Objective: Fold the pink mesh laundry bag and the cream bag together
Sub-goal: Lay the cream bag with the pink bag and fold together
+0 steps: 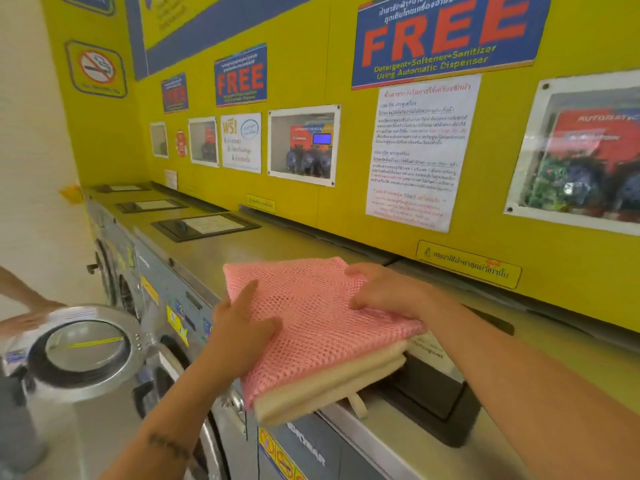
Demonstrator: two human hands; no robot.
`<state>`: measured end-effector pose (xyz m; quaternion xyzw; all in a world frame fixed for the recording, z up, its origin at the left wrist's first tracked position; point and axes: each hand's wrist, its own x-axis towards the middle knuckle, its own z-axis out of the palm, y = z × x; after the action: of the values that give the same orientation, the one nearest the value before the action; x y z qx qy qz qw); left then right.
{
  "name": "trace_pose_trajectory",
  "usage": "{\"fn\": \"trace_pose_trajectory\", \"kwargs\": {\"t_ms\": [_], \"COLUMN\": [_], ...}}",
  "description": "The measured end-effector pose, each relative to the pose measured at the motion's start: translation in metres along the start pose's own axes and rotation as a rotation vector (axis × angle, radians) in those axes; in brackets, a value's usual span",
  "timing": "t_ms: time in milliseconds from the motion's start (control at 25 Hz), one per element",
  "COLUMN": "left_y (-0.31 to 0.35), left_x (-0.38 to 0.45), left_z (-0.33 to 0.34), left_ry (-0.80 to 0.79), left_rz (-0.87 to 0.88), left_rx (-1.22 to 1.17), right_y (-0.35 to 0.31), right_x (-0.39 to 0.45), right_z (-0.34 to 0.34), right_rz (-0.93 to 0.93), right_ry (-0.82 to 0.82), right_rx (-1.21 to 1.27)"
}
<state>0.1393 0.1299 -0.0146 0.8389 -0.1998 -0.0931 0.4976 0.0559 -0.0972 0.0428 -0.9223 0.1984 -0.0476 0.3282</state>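
The pink mesh laundry bag [311,317] lies folded into a rectangle on top of the folded cream bag [325,389], whose layered edges and a short strap show at the near side. The stack rests on the steel top of a washing machine [277,247] and overhangs its front edge. My left hand [239,327] grips the stack's left edge, thumb on the mesh. My right hand [384,289] presses flat on the pink mesh at the right.
A yellow wall [346,140] with posters rises just behind the machine tops. A black recessed panel [436,400] sits under the stack's right end. At the lower left a round washer door [83,351] stands swung out, with another person's hand [24,317] on it.
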Motion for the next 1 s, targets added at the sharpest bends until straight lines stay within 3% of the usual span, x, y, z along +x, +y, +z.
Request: {"fn": "trace_pose_trajectory", "kwargs": {"t_ms": [160,240,480,680,880,1000], "left_y": [-0.004,-0.012,-0.047,-0.117,-0.268,-0.379], "left_x": [-0.033,-0.046,-0.086,-0.11,-0.129,-0.143], "left_z": [-0.009,-0.018,-0.07,-0.135,-0.171,-0.182], "left_ry": [0.11,0.147,0.283,0.326,0.269,0.195], "left_rz": [-0.158,-0.202,-0.17,-0.144,-0.126,-0.182], "left_rx": [-0.585,-0.741,-0.804,-0.706,-0.616,-0.517], "right_y": [-0.022,-0.037,-0.09,-0.14,-0.139,-0.116], "right_x": [-0.029,-0.043,-0.071,-0.08,-0.091,-0.104], "right_z": [0.02,0.027,0.069,0.15,0.314,0.434], "right_rz": [-0.11,-0.181,-0.3,-0.33,-0.339,-0.214], "right_ry": [0.077,0.102,0.114,0.075,0.082,0.069], "right_rx": [0.084,0.101,0.091,0.071,0.101,0.201]}}
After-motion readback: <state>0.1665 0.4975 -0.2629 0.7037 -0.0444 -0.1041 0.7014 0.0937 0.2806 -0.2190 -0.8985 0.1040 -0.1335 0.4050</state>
